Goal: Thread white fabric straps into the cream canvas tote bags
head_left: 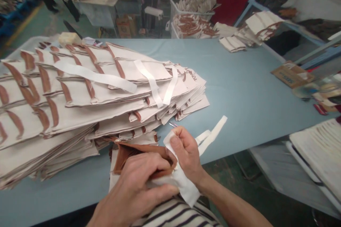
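At the table's near edge, my left hand [141,181] grips the edge of a cream-and-brown fabric piece [125,150], its brown side folded open like a pouch. My right hand [186,149] pinches a white strip [188,186] against that piece's right end; the strip hangs down below the fingers. Just beyond the right hand lies a small pointed metal tool [172,124], mostly hidden. To the right of that hand, more white strips [213,134] rest on the table.
Large overlapping stacks of cream pieces with brown trim [106,103] cover the table's left side, loose white strips [96,76] on top. Folded cream pieces [234,42] lie at the far right. A cardboard box [292,73] stands by the right edge. Filled bins [191,25] are behind.
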`<state>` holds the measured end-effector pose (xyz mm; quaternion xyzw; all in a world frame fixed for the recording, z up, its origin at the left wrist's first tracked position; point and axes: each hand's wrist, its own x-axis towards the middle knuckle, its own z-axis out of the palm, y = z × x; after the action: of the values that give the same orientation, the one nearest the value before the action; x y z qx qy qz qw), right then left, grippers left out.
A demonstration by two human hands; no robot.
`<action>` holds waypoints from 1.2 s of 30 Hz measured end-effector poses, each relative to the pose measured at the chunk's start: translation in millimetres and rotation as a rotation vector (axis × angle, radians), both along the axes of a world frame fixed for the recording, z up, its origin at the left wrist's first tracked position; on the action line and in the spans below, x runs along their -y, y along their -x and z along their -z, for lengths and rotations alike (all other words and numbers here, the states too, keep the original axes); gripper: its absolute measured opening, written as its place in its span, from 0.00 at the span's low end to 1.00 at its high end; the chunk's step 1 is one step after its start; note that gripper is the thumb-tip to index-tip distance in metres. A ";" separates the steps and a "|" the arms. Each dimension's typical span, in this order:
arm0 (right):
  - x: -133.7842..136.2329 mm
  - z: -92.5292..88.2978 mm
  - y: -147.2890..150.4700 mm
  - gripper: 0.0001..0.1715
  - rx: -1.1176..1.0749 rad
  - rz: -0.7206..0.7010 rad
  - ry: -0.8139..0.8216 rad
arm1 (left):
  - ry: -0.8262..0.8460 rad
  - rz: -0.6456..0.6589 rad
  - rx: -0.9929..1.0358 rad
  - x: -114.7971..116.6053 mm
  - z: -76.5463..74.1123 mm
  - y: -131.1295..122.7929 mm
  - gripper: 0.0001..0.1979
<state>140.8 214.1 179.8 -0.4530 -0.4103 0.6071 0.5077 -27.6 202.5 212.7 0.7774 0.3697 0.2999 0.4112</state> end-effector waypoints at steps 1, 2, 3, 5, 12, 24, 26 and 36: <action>-2.0 -1.0 0.1 0.27 -0.020 0.031 0.021 | 0.043 -0.036 -0.037 -2.4 0.8 3.3 0.13; -4.4 -2.1 0.0 0.27 -0.033 0.059 0.032 | 0.100 -0.064 -0.065 -5.1 1.9 6.8 0.13; -7.1 -3.0 -0.3 0.27 -0.045 0.078 0.039 | 0.166 -0.081 -0.076 -8.0 3.4 10.4 0.13; -12.6 -3.8 -1.8 0.28 -0.063 0.107 0.051 | 0.286 -0.100 -0.043 -13.9 7.0 17.2 0.12; -25.1 6.2 -11.2 0.30 -0.040 0.154 0.055 | 0.472 -0.035 -0.070 -24.2 14.4 34.0 0.09; -12.1 6.7 -12.6 0.25 -0.113 0.011 0.016 | 0.411 -0.047 -0.279 22.6 1.9 34.6 0.08; -3.4 2.6 -11.6 0.25 -0.120 -0.054 0.027 | 0.521 -0.091 -0.219 31.2 10.6 40.5 0.12; 49.3 -24.1 -16.3 0.23 -0.071 -0.540 0.133 | 1.068 -0.549 0.425 50.9 67.4 41.1 0.30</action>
<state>157.1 164.8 204.0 -0.3378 -0.4574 0.7616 0.3109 -68.7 151.6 145.3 0.2656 0.5645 0.3162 0.7147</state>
